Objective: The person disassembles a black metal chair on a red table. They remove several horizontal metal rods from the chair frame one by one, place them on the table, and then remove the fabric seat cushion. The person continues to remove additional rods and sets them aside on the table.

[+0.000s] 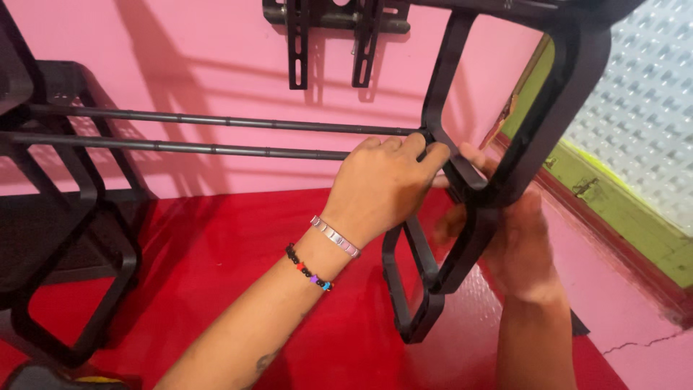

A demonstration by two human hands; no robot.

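— Hands first: what are they doing?

— Left hand (386,180) is curled closed over the spot where the two dark rods (216,135) meet the black side frame (469,188), fingers wrapped round the frame's bar. Right hand (516,242) sits behind and below that frame, mostly hidden by it; its thumb shows above the bar and the palm presses the frame's lower part, so it looks to be gripping, though the fingers are out of sight.

— Which way do the rods run?

— Their long axis lies almost level, left to right across the view, parallel to the pink wall (180,58). One sits just above the other, close together. Their right ends point into the frame under the left hand; their left ends reach a second black frame (79,217) at the left edge.

— And the frame in the hands?

— It stands roughly upright, tilted a little, with its long side running top to bottom. It is a chain of rounded open loops; the upper loop is large and leans toward the right, the lower one hangs narrow above the red floor (216,289).

— Any containers?

— None that I can make out, so nothing holds anything.

— What else is around?

— A black metal wall bracket (332,36) is fixed to the pink wall above the hands. A green strip (613,195) and a textured pale pane (642,108) lie to the right. The left wrist carries a silver bracelet (336,237) and a black beaded bracelet (308,271).
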